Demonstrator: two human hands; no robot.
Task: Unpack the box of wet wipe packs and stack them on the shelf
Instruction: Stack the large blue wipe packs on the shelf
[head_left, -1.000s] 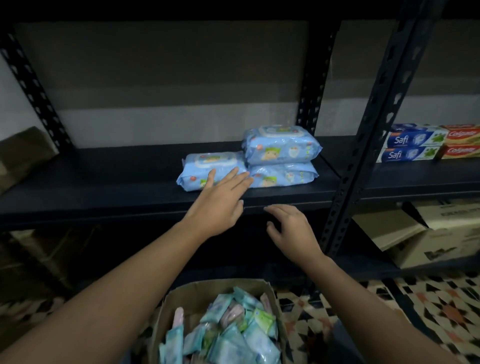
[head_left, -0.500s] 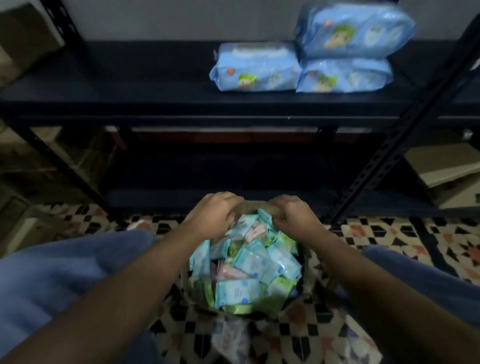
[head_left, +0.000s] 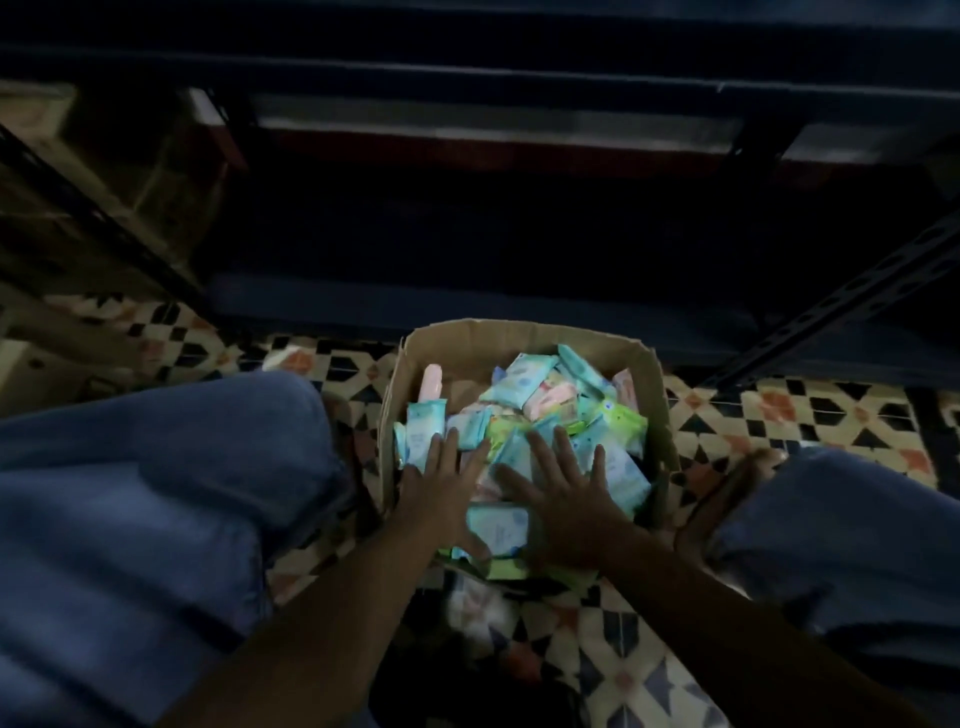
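Moved since half-second prior: both hands off far rim of box (head_left: 524, 338), now down onto heap. View tipped lower; stacked packs on shelf (head_left: 467, 312) out of sight. Left hand (head_left: 441, 493): fingers straight, spread, resting flat on wet wipe packs (head_left: 561, 410). Right hand (head_left: 566, 499): same, splayed, pressing pile, gripping nothing. Box on tiled floor (head_left: 779, 410) between knees, near full. Judgement: next pick beginning, none selected yet; bulk of unpacking remaining.
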